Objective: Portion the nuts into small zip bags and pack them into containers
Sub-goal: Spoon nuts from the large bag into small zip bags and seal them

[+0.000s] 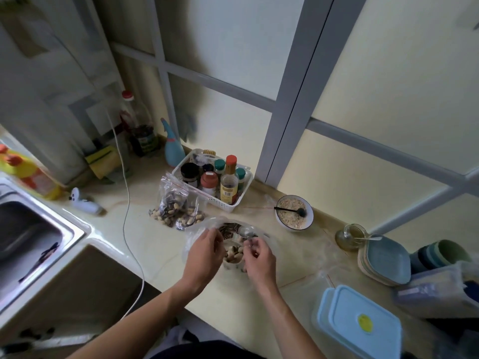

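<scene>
Fingers of the left hand point(204, 251) pinch the rim of a clear plastic bag point(193, 235) and hold its mouth open, while fingers of the right hand point(256, 257) curl over the nuts point(233, 253) heaped in the white dish inside that mouth; whether they pinch any nuts I cannot tell, as the picture blurs there. A metal spoon point(245, 231) lies on the heap.

By my reckoning the job is partly done. Filled zip bags point(176, 209) of nuts lie on the bench point(145, 229) just beyond the hands, leaning by the white basket point(241, 195) of bottles. Much is left: the heap is still large, and no bag sits in a container yet. Two light blue lidded containers point(360, 322) wait shut at the near right, well apart from the filled bags.

Around them, largest first: the steel sink point(33, 237) at left, a stack of blue plates point(386, 260), a bowl of oats point(294, 212) with a dark spoon, a small glass jar point(350, 235). A white cable point(127, 203) trails across the bench left of the bags and could snag a reaching arm.
</scene>
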{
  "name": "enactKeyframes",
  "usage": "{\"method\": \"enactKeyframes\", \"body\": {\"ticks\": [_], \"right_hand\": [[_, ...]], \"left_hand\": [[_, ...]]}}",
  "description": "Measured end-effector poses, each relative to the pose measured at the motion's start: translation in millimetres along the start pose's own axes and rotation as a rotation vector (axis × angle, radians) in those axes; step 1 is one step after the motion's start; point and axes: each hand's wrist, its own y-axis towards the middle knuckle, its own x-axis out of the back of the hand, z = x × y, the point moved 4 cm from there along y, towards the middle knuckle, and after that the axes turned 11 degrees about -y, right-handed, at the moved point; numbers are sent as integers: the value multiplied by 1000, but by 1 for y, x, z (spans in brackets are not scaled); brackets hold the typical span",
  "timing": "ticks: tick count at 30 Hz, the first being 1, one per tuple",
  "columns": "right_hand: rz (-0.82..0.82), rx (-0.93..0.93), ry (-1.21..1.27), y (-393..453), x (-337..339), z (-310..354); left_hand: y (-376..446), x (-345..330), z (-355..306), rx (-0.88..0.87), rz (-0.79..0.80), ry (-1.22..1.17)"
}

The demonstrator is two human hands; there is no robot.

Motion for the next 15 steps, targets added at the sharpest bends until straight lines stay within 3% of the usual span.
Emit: {"method": "enactKeyframes", "body": {"ticks": [4,10,12,15], "right_hand": [[150,-140,-37,-6,-5,-16],[79,-21,132,-12,9,3],[146,-98,128,-9,4,-3],[291,-241,-47,-13,-6,-17]], "left_hand": [[-11,-10,29,97,90,52],[-11,-1,4,-75,-78,-23],[-5,-6,14,-15,-4,43],[-3,-18,38,140,250,176]]}}
